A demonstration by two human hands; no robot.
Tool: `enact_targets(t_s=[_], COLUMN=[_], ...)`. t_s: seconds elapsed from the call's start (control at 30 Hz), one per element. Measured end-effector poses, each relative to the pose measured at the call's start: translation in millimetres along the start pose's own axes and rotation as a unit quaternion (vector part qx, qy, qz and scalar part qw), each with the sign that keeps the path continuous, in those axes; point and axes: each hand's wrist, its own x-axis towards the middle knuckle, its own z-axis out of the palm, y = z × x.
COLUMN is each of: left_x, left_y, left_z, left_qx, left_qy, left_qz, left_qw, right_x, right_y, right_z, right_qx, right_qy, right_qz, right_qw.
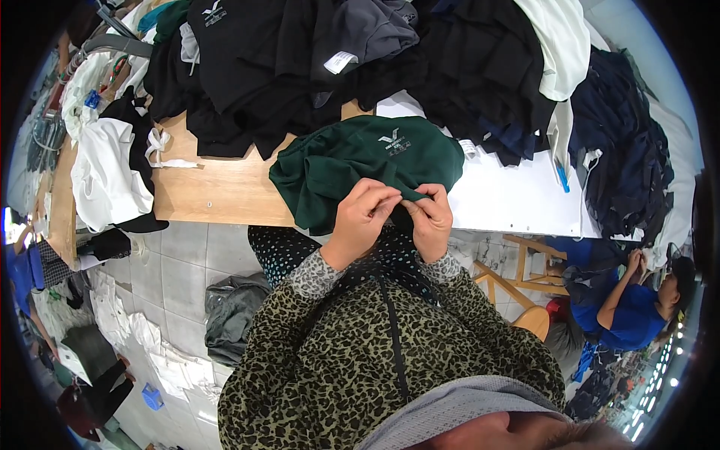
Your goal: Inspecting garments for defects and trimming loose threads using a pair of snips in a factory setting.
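Pinching with left hand (360, 217) and right hand (432, 223), close beside each other, at near edge of green garment (349, 159). Lying bunched on table (251, 199), slightly overhanging its front edge. Crowded by black clothes (255, 75) beyond; open leftward over bare wood (178, 184). Cannot tell contents of dark sack (236, 319) on floor (176, 270).

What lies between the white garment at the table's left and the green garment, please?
In the head view: black cloth beside the white garment, then a white tie on the wooden tabletop, mostly bare from there to the green garment.
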Motion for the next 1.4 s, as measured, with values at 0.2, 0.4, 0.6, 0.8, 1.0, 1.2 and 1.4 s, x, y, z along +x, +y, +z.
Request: enact_targets(t_s=[0.2,0.4,0.6,0.8,1.0,1.2,1.4], left_x=[2.2,0.1,-2.1,-0.7,1.1,0.8,3.0], left_y=[4.7,27.2,21.3,18.7,19.5,12.8,10.1], left_z=[-12.2,-24.5,-18.8,-15.6,-13.6,-11.3,-16.9], left_qx=[0.068,0.042,0.042,0.035,0.028,0.007,-0.091], left_qy=[-0.015,-0.122,-0.124,-0.134,-0.129,-0.13,-0.104], left_qz=[-0.053,-0.151,-0.125,-0.111,-0.113,-0.124,-0.171], left_qw=[0.996,0.98,0.983,0.984,0.985,0.984,0.975], right_x=[1.5,2.2,2.8,4.5,5.8,6.0,8.2], right_y=[-0.5,-5.2,-8.8,-10.1,-16.3,-11.3,-10.6], right_z=[-0.5,-0.5,0.7,-0.4,1.0,1.1,-2.4], right_qx=[-0.029,-0.055,-0.089,-0.094,-0.069,-0.06,-0.011], right_qy=[0.02,0.021,0.019,0.008,0.001,-0.005,-0.016], right_qz=[-0.005,-0.003,-0.028,-0.041,-0.011,-0.019,0.037], right_qw=[0.999,0.998,0.995,0.995,0.998,0.998,0.999])
